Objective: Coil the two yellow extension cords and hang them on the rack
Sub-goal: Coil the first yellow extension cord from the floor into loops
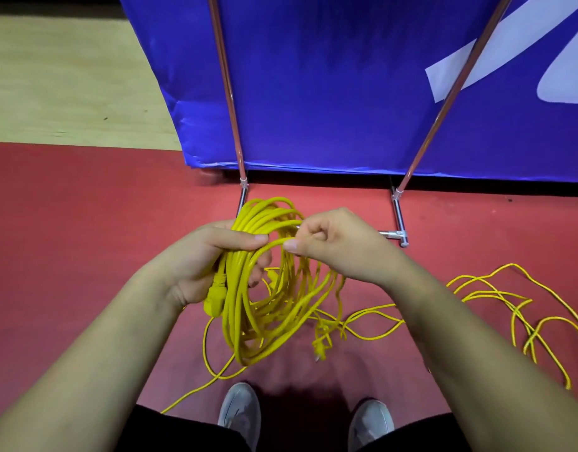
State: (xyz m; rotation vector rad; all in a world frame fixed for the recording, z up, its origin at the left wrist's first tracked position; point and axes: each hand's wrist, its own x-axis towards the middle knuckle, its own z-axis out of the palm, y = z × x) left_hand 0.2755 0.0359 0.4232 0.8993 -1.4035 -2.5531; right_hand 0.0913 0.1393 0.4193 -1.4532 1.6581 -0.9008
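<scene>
Currently: blue banner [330, 86] fills the floor's far edge behind the chrome rack [398, 216]. Loose cord [496, 298] sprawls toward the red floor [69, 223]'s right edge. Left hand [209, 265] grips the yellow coil [265, 288], plug [213, 301] at its heel. Right hand [333, 243] pinches one loop.

Blue banner [330, 86] with white shapes, red floor [85, 197] — pale wood beyond, grey shoes [240, 409].
</scene>
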